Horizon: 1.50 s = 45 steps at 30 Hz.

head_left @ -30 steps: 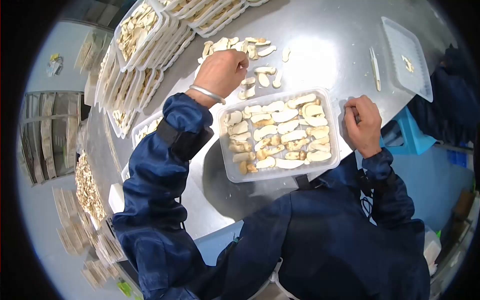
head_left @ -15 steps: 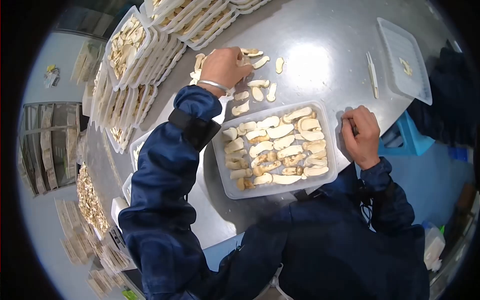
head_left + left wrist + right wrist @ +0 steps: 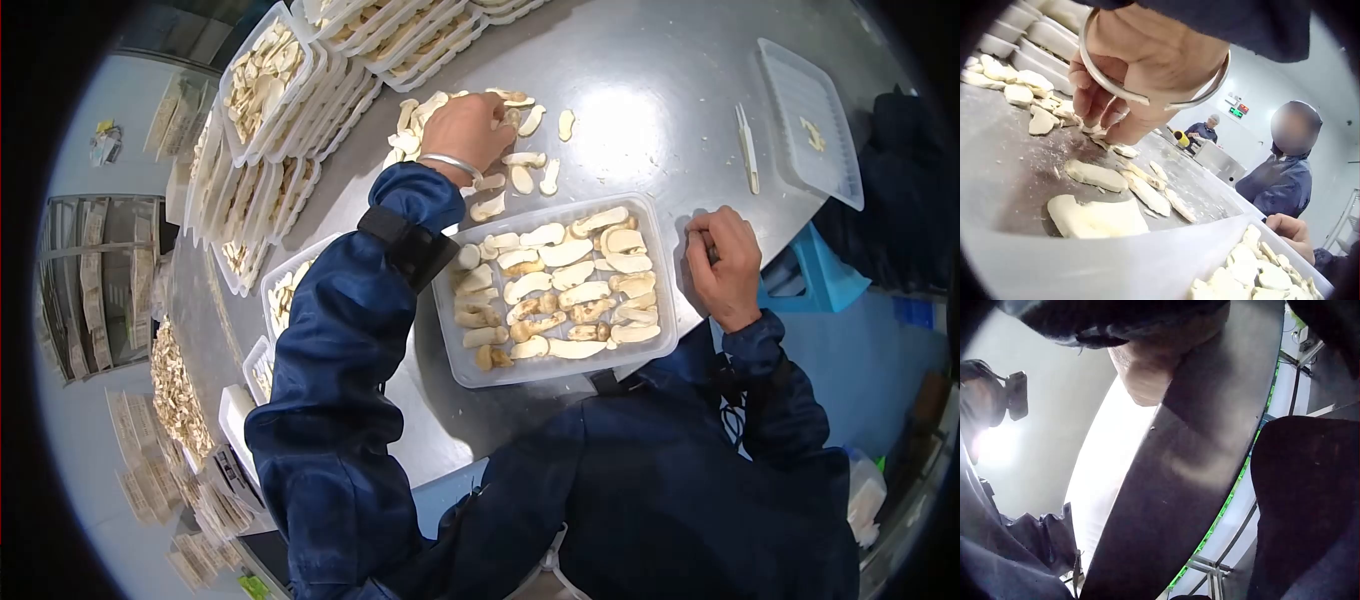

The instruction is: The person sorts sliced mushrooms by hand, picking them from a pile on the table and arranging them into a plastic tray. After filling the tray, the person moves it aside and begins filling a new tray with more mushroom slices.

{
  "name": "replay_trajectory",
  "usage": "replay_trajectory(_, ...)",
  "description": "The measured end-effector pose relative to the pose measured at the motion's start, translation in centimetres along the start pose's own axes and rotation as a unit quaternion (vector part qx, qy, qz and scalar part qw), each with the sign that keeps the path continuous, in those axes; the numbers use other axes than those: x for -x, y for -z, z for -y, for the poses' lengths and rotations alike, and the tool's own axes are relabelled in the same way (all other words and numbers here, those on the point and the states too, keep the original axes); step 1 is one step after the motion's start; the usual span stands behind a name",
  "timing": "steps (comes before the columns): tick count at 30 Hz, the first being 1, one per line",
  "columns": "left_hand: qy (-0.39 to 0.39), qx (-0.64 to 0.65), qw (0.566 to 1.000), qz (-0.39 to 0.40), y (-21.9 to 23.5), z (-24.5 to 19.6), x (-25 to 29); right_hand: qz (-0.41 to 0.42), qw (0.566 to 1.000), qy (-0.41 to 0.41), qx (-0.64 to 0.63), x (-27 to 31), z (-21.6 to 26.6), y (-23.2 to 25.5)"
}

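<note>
In the head view, my left hand (image 3: pixel 465 132) is over the loose mushroom slices (image 3: pixel 405 138) on the metal table, fingers bent downward. The left wrist view shows its fingertips right among pale slices (image 3: pixel 1052 112); I cannot tell whether they pinch one. Nearer my body stands a clear plastic tray (image 3: pixel 664 290) with mushroom slices (image 3: pixel 573 275) laid in rows. My right hand (image 3: pixel 727 265) rests at the table edge, right of the tray, its fingers loosely curled and no object showing in it. That hand (image 3: pixel 1147 378) is partly hidden by its sleeve in the right wrist view.
Stacked trays of slices (image 3: pixel 330 130) line the far left side. White tweezers (image 3: pixel 747 150) lie by a shallow tray (image 3: pixel 838 85) at the right. A blue stool (image 3: pixel 825 270) stands below the edge. Another person (image 3: pixel 1279 181) appears across the table.
My left hand has shifted a little to the right over the loose slices. The right hand stays in place at the table edge. The head view has tilted slightly.
</note>
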<state>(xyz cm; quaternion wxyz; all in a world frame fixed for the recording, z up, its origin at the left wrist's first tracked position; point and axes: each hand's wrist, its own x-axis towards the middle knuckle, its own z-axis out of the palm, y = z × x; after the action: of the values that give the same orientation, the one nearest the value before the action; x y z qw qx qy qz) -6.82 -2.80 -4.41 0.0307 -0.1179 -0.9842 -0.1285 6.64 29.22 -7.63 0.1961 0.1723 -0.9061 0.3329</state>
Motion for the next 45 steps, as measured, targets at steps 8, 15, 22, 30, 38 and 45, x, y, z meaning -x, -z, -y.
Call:
replay_trajectory(8,0.017,-0.002,1.0,0.022,0.0,0.0,-0.4,0.0,1.0,0.0,0.008,0.0,-0.1,0.0)
replay_trajectory(15,-0.036,0.035,0.998,-0.028,3.0,1.9,1.0,-0.002,1.0,0.003,-0.012,0.1,0.0,0.0)
replay_trajectory(22,-0.046,0.12,0.978,0.163,6.9,-0.1,10.4,0.0,1.0,0.012,-0.026,0.1,-0.2,-0.1)
replay_trajectory(30,-0.068,0.073,0.975,0.198,5.6,0.0,11.7,0.001,1.0,0.008,-0.011,0.2,-0.3,-0.2)
replay_trajectory(38,-0.053,0.035,0.978,0.2,5.2,-0.6,11.8,0.004,1.0,-0.001,-0.01,0.2,-0.3,-0.2)
replay_trajectory(45,-0.031,0.063,0.996,0.062,8.0,0.6,7.7,0.004,1.0,0.006,-0.014,0.0,0.0,0.1)
